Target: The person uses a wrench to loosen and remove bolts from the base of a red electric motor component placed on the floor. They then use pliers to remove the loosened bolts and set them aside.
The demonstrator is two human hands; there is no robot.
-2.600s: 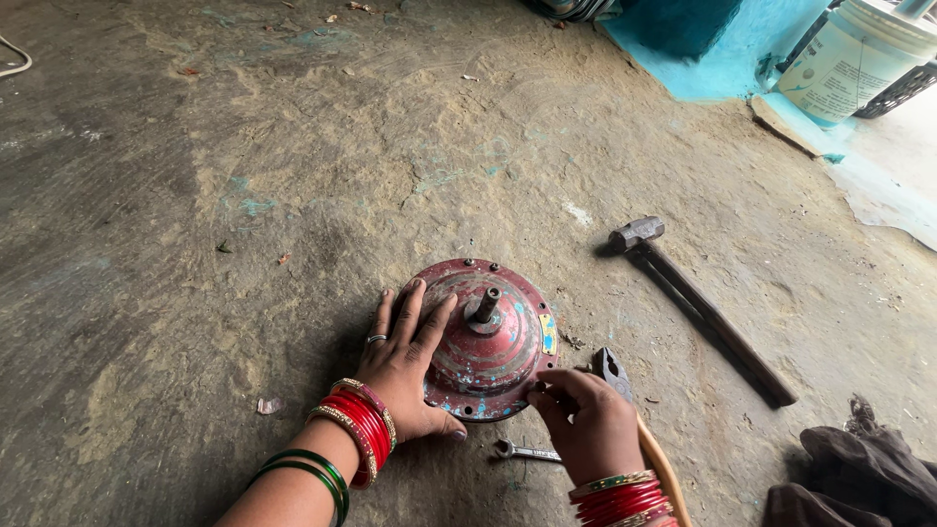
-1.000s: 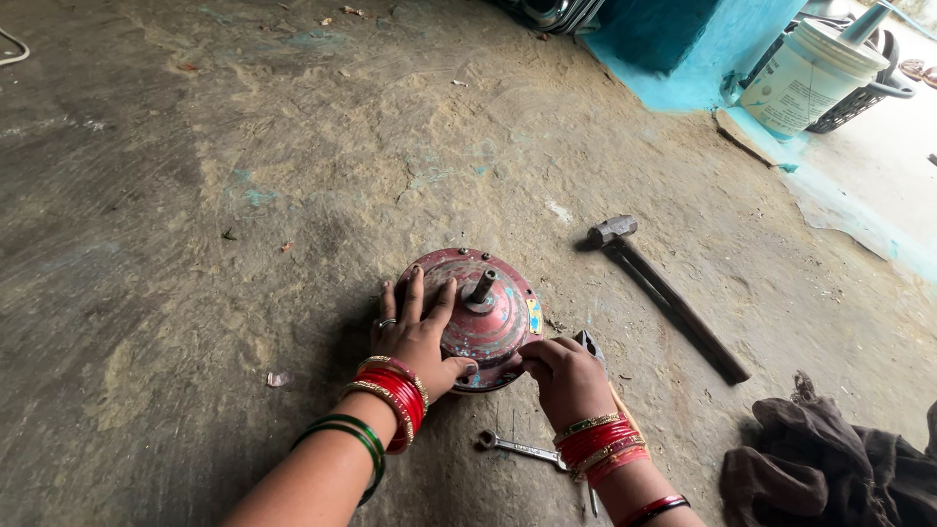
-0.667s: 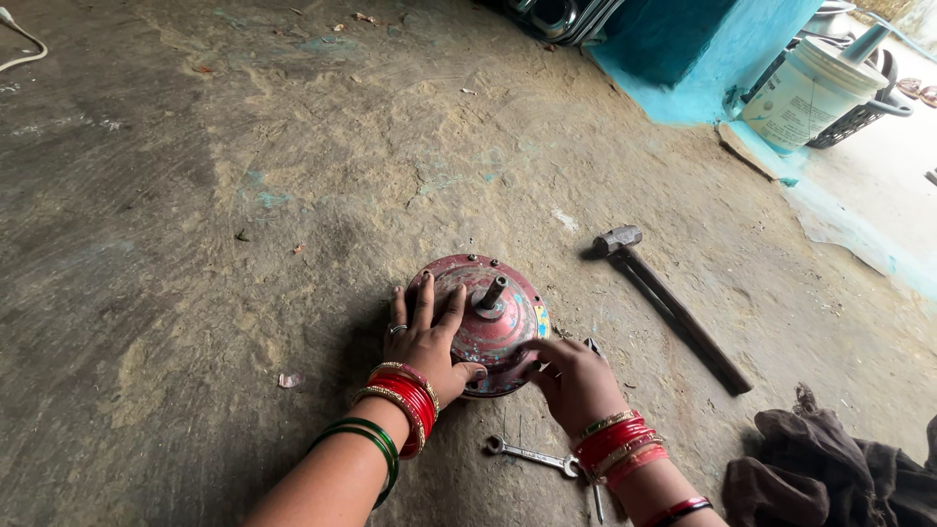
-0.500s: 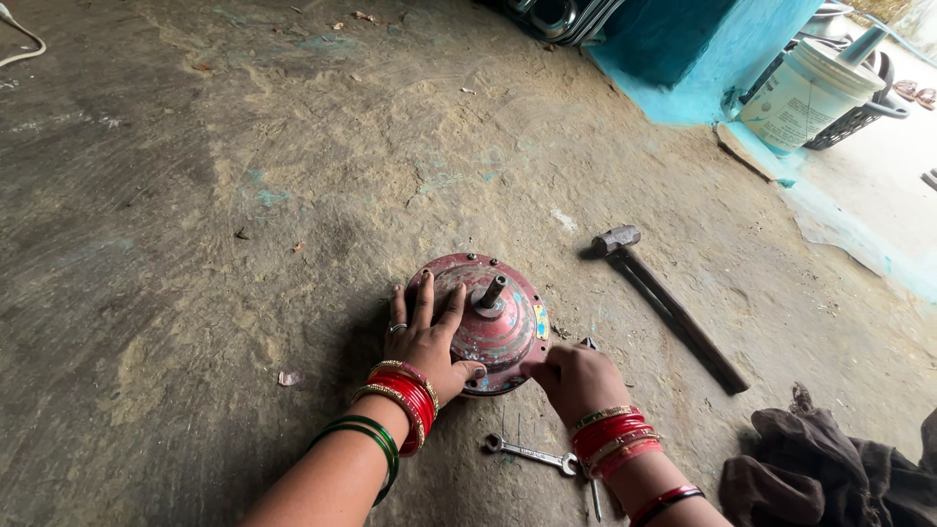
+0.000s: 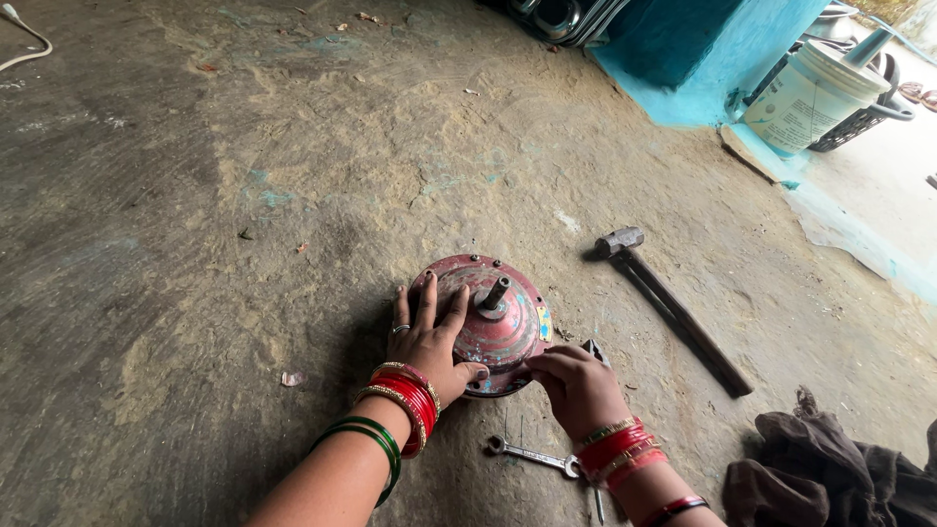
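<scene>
The head view looks down on a round, domed, red-painted metal motor housing point(image 5: 488, 327) that sits flat on the bare earthen floor point(image 5: 293, 195), its short grey steel shaft point(image 5: 494, 293) rising from the centre and leaning slightly up and away from the person. The left hand point(image 5: 429, 337) lies spread, palm down, over the near-left part of the dome, fingers fanned toward the shaft and thumb along the lower rim; it presses rather than clasps, so nothing is enclosed in it. The right hand point(image 5: 576, 385) is at the near-right edge of the housing, fingers curled with their tips pinched against the rim. Whether a small part or tool is held there cannot be told.

So the housing lies ahead of both hands and between them, the left on top of it, the right touching only its edge. The shaft marks its axis, near upright, and the left fingertips are the nearer to it.

A small steel open-ended spanner point(image 5: 532, 456) lies on the floor just beside the right wrist. A dark-handled iron hammer point(image 5: 669, 307) lies well apart to the right, its head toward the far side. A crumpled dark brown cloth point(image 5: 830, 473) sits at the lower right, and a white plastic bucket point(image 5: 810, 98) stands far off by a blue painted wall point(image 5: 703, 59).
</scene>
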